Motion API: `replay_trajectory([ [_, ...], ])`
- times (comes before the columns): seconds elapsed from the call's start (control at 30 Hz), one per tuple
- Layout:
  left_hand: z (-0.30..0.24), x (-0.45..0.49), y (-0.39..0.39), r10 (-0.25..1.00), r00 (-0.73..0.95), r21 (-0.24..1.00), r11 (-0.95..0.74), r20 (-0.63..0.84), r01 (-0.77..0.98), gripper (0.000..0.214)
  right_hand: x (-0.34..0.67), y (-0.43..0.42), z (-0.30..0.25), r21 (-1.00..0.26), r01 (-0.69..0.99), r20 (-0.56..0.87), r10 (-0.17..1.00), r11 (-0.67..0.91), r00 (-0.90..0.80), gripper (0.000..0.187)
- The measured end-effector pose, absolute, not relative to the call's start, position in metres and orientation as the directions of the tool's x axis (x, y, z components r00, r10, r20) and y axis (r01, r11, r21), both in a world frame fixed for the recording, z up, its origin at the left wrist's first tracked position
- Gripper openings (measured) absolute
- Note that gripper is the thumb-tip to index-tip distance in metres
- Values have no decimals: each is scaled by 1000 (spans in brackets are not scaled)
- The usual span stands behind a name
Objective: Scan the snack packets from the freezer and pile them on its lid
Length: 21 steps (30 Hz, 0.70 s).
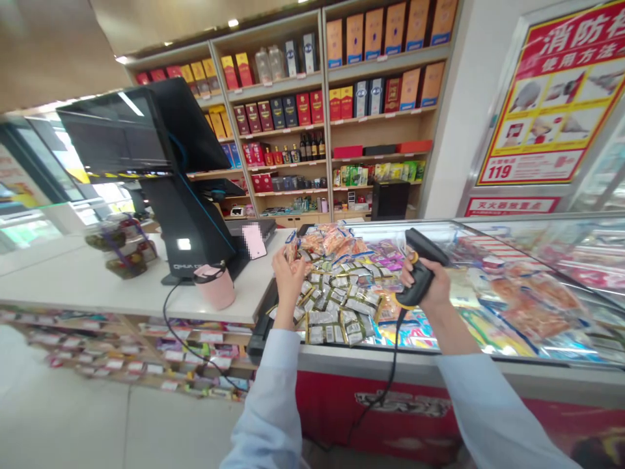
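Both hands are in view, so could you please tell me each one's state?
Left hand: closed, holding a snack packet.
Right hand: closed around a black handheld barcode scanner.

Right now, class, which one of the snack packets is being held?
The orange packet in the left hand; the other packets lie unheld, and the right hand holds a scanner.

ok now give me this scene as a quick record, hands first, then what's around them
left hand: holds a small packet
right hand: wrapped around a black handheld scanner
scanner cable: hangs down in front of the case
packets nearby: silver-and-green packets, with orange packets and purple packets farther back
case: glass-topped, red front
counter: checkout terminal, pink container
background: shelves of boxed goods; poster showing 119
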<state>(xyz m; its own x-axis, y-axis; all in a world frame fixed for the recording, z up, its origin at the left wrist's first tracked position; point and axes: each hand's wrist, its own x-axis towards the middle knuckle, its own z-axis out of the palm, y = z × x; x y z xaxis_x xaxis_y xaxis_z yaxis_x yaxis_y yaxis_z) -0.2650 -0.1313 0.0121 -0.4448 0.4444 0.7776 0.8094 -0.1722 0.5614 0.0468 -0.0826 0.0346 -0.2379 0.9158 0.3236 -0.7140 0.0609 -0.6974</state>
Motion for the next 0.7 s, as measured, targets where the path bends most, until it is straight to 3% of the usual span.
replay_trajectory([
  [0.17, -23, -305, -133, 435, -532, 591, -1, 727, 807, 60, 5, -65, 25, -694, -717, 300, 877, -69, -375, 14],
  [0.3, -49, -312, -129, 483, -589, 620, 114, 648, 776, 78, -22, -48, 6, -721, -662, 221, 837, -205, -500, 16],
  [0.47, -69, -321, -124, 599, -655, 746, 139, 460, 651, 100, -37, -33, -25, -755, -568, 111, 790, -327, -602, 20],
  [0.7, -67, -329, -125, 647, -670, 801, 150, 364, 580, 109, -37, -31, -35, -706, -615, 125, 792, -352, -597, 18],
])
